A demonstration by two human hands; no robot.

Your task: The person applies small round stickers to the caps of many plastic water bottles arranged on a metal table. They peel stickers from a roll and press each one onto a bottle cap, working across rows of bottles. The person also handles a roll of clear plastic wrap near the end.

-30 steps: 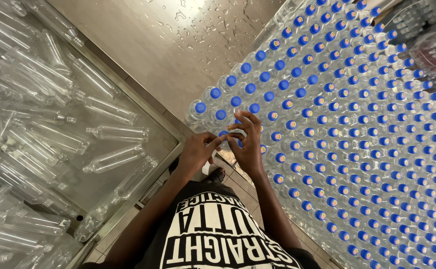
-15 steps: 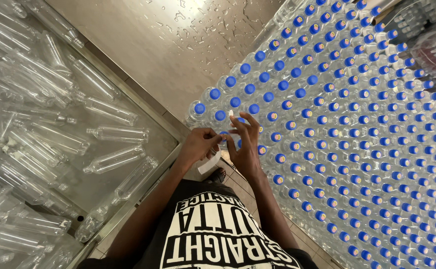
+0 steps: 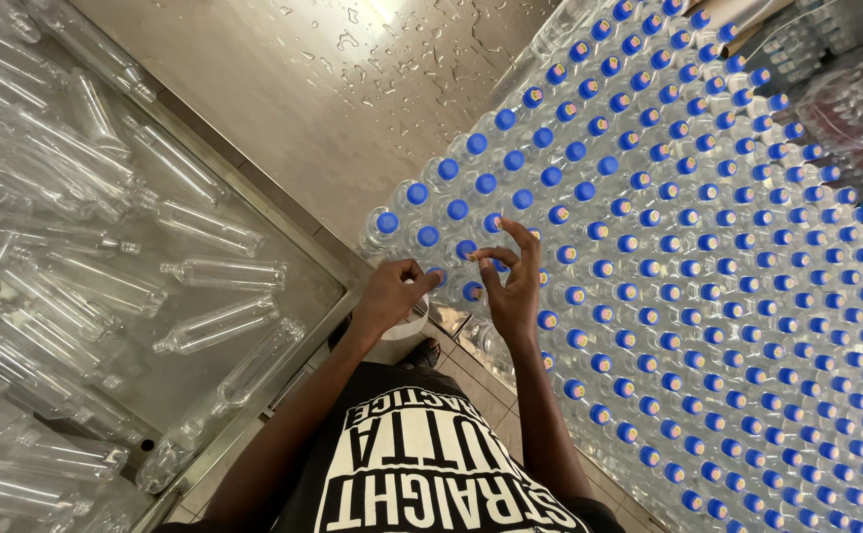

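Observation:
Many filled clear bottles with blue caps stand packed in rows on a steel table. My left hand is closed around a small white round object, and its fingertips pinch at the cap of a bottle in the near corner of the block. My right hand hovers beside it with fingers spread, thumb and forefinger close to the cap of a neighbouring bottle. Whether anything thin lies between those fingers cannot be seen.
A wet steel tabletop stretches beyond the bottles. On the left a steel bin holds several empty clear bottles without caps lying on their sides. Tiled floor and a foot show below my hands.
Both hands stayed at the same corner bottles. My right hand's fingers have opened wider and shifted slightly right; my left hand's fingertips have closed in on the cap.

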